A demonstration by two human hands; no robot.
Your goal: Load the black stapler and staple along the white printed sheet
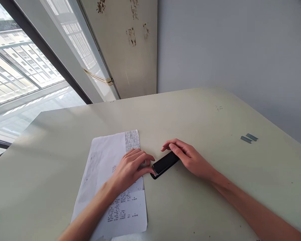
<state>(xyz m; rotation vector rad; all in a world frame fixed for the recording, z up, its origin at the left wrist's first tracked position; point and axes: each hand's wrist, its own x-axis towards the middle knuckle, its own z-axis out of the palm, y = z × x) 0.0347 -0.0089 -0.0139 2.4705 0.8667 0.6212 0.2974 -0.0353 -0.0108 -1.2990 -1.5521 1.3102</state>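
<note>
A black stapler [166,162] lies on the table at a slant, with a bit of silver metal at its left end. My right hand [190,158] is closed around its far right end, thumb on top, and hides that part. At the left end, my left hand [131,164] has its thumb against the silver nose and its other fingers curled close by. Under my left hand and forearm rests a printed sheet of paper [102,157], its right edge beside the stapler. A grid-like patterned strip [132,140] runs along the sheet's top right corner.
The pale table [190,113] meets a grey wall [230,43] on the right. Two small grey strips [246,139] lie near its right edge. Beyond the far left edge are a window [20,63] and a cream panel with stains [130,63].
</note>
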